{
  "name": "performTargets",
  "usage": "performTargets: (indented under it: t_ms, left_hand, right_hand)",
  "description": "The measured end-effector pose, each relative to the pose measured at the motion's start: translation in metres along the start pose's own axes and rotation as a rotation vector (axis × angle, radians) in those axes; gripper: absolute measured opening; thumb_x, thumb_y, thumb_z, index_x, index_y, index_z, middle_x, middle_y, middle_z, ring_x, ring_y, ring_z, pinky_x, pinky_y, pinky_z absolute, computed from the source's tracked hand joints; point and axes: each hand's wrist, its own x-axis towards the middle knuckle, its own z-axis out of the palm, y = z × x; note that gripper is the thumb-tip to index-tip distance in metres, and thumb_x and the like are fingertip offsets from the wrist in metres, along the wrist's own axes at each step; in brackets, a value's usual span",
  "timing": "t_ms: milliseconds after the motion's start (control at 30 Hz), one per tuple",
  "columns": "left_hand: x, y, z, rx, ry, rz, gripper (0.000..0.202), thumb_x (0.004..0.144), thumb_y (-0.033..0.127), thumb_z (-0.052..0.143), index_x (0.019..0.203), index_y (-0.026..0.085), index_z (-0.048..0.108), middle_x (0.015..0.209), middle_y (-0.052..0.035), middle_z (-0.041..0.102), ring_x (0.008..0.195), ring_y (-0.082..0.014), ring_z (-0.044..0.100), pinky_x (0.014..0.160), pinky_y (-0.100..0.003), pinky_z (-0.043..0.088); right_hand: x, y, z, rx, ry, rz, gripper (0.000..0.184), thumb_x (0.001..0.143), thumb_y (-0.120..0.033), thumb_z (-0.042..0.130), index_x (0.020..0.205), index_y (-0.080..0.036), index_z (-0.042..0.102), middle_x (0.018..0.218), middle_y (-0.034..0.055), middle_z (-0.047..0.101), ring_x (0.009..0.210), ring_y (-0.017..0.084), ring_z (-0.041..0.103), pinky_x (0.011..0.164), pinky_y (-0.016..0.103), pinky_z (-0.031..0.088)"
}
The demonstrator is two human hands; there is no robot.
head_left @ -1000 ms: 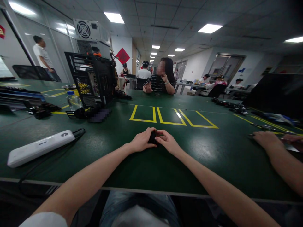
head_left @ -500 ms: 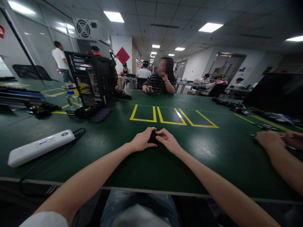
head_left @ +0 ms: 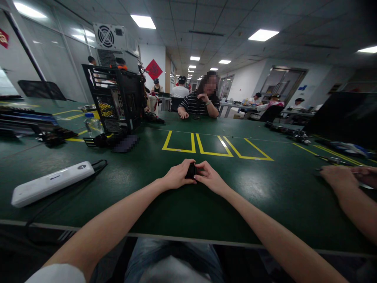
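Observation:
A small black object [head_left: 191,171] is between my two hands, low over the green table [head_left: 165,212]; its kind is too dark and too covered to make out. My left hand [head_left: 178,174] grips it from the left, fingers over the top and thumb along the near side. From the right, my right hand [head_left: 209,177] pinches at its right end with thumb and fingertips. Much of the object is hidden behind the fingers. Beyond the hands, yellow tape outlines [head_left: 179,150] mark the table.
To the left lies a white elongated device [head_left: 53,183] with a black cord. A black computer case [head_left: 114,98] stands behind it, near a plastic bottle [head_left: 93,125]. Another person's hand [head_left: 338,177] works at the right. Someone in a striped shirt [head_left: 191,103] sits across the table.
My right fingers have shifted slightly at the black object's right end; my left hand keeps its hold. The person across has turned their head, and the walker at left has moved behind the computer case.

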Motion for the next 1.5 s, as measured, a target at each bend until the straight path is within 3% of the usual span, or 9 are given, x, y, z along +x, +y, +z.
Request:
performTargets:
  t_ms: [200, 400, 600, 867, 1100, 1367, 1500]
  left_hand:
    - [-0.001, 0.002, -0.002, 0.003, -0.010, 0.012, 0.064, 0.066, 0.043, 0.058, 0.117, 0.024, 0.023, 0.113, -0.0066, 0.040, 0.093, -0.0216, 0.051, 0.073, -0.034, 0.043]
    - [-0.001, 0.002, -0.003, -0.003, -0.004, 0.030, 0.064, 0.067, 0.044, 0.057, 0.118, 0.024, 0.023, 0.111, -0.0061, 0.042, 0.093, -0.0213, 0.050, 0.073, -0.034, 0.044]
    - [-0.001, 0.002, -0.003, -0.005, -0.007, 0.015, 0.065, 0.066, 0.043, 0.058, 0.117, 0.023, 0.023, 0.111, -0.0069, 0.042, 0.093, -0.0221, 0.050, 0.073, -0.035, 0.043]
    - [0.001, 0.000, 0.000, 0.001, 0.012, 0.031, 0.066, 0.066, 0.043, 0.058, 0.117, 0.023, 0.023, 0.114, -0.0072, 0.040, 0.096, -0.0229, 0.049, 0.076, -0.036, 0.043]
    - [-0.001, 0.000, -0.001, -0.004, 0.004, 0.022, 0.066, 0.066, 0.043, 0.058, 0.118, 0.023, 0.023, 0.113, -0.0071, 0.040, 0.095, -0.0222, 0.050, 0.074, -0.035, 0.044]
    - [-0.002, 0.000, 0.000, 0.012, 0.013, 0.027, 0.064, 0.067, 0.042, 0.057, 0.117, 0.023, 0.022, 0.112, -0.0061, 0.041, 0.091, -0.0203, 0.050, 0.073, -0.033, 0.044]
    - [-0.001, -0.002, 0.001, 0.018, 0.017, 0.020, 0.065, 0.067, 0.044, 0.057, 0.118, 0.023, 0.022, 0.112, -0.0067, 0.040, 0.092, -0.0210, 0.050, 0.072, -0.033, 0.044]
  right_hand:
    - [0.004, 0.005, 0.000, -0.043, 0.063, 0.013, 0.019, 0.072, -0.032, 0.052, 0.086, -0.020, 0.046, 0.087, -0.0001, 0.053, 0.073, 0.012, 0.057, 0.067, 0.030, 0.047]
    - [0.005, 0.003, -0.001, -0.072, 0.082, 0.026, 0.026, 0.071, -0.029, 0.052, 0.095, -0.022, 0.047, 0.100, 0.0024, 0.051, 0.088, 0.015, 0.055, 0.078, 0.034, 0.045]
    - [0.000, -0.006, -0.002, -0.008, -0.009, 0.026, 0.025, 0.070, -0.025, 0.055, 0.093, -0.021, 0.046, 0.101, 0.0016, 0.050, 0.094, 0.016, 0.053, 0.082, 0.034, 0.044]
    - [0.006, 0.005, -0.001, 0.020, 0.046, 0.002, 0.020, 0.071, -0.031, 0.053, 0.086, -0.020, 0.046, 0.086, -0.0012, 0.053, 0.078, 0.014, 0.057, 0.072, 0.032, 0.047]
    - [0.004, 0.003, 0.000, -0.077, 0.056, 0.028, 0.026, 0.072, -0.030, 0.052, 0.096, -0.021, 0.045, 0.102, 0.0025, 0.050, 0.091, 0.017, 0.054, 0.079, 0.035, 0.044]
    - [0.002, -0.001, -0.001, -0.019, -0.005, -0.028, 0.026, 0.068, -0.024, 0.057, 0.090, -0.021, 0.044, 0.099, 0.0010, 0.049, 0.096, 0.016, 0.051, 0.085, 0.036, 0.042]
    - [0.004, 0.004, 0.000, -0.033, 0.030, -0.019, 0.021, 0.070, -0.029, 0.054, 0.088, -0.021, 0.045, 0.093, 0.0003, 0.050, 0.087, 0.015, 0.054, 0.077, 0.035, 0.045]
